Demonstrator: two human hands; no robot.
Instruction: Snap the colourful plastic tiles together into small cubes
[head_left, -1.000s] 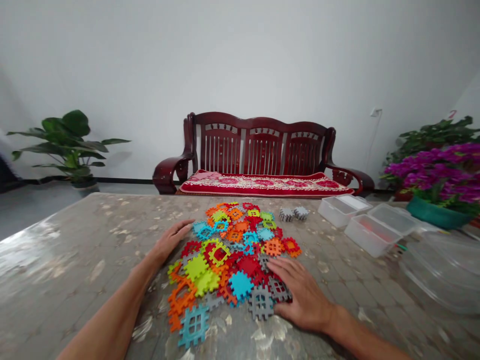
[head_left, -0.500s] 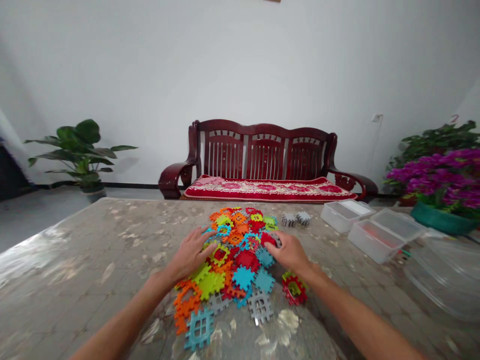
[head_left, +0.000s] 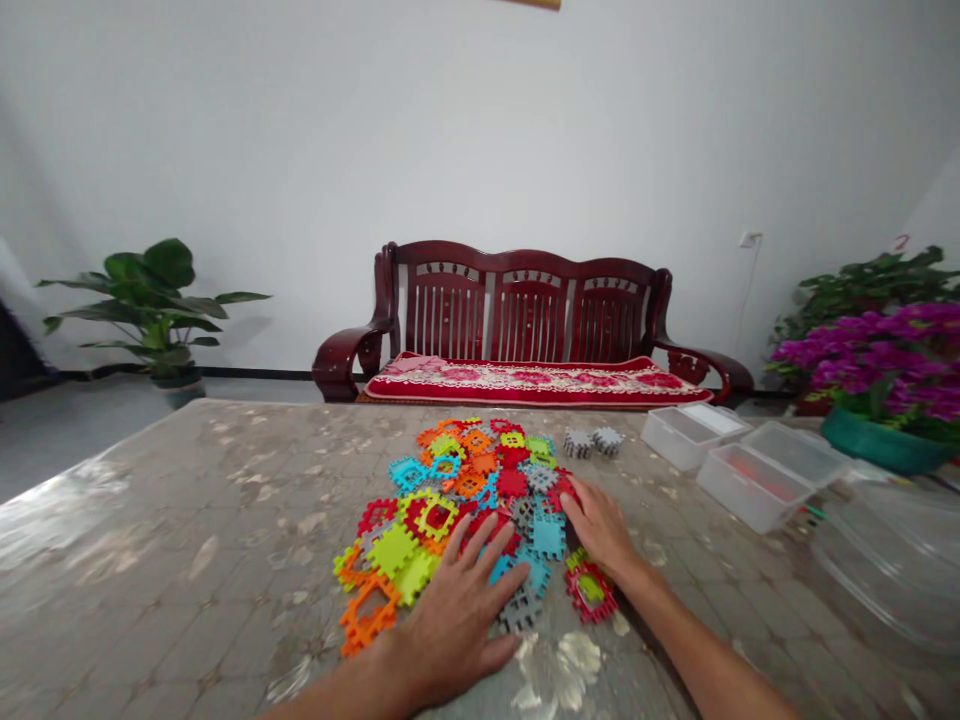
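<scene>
A heap of flat toothed plastic tiles (head_left: pixel 465 490) in red, orange, green, blue and grey lies on the marbled table (head_left: pixel 187 520). My left hand (head_left: pixel 457 610) lies flat on the near edge of the heap, fingers spread over red, blue and grey tiles. My right hand (head_left: pixel 600 525) rests palm down on the heap's right side, fingers stretched towards a red tile. A red and green tile (head_left: pixel 591 588) lies just under my right wrist. Two small grey tile stacks (head_left: pixel 592 442) stand apart behind the heap.
Two clear plastic boxes (head_left: pixel 742 465) stand at the right, with a clear lid (head_left: pixel 892 560) nearer me. A pot of purple flowers (head_left: pixel 885 390) is at the far right. A dark wooden bench (head_left: pixel 525 330) and a leafy plant (head_left: pixel 154 300) stand beyond the table.
My left hand has come from the heap's left side to its near edge. My right hand has slid a little right and nearer. The tiles have been spread about.
</scene>
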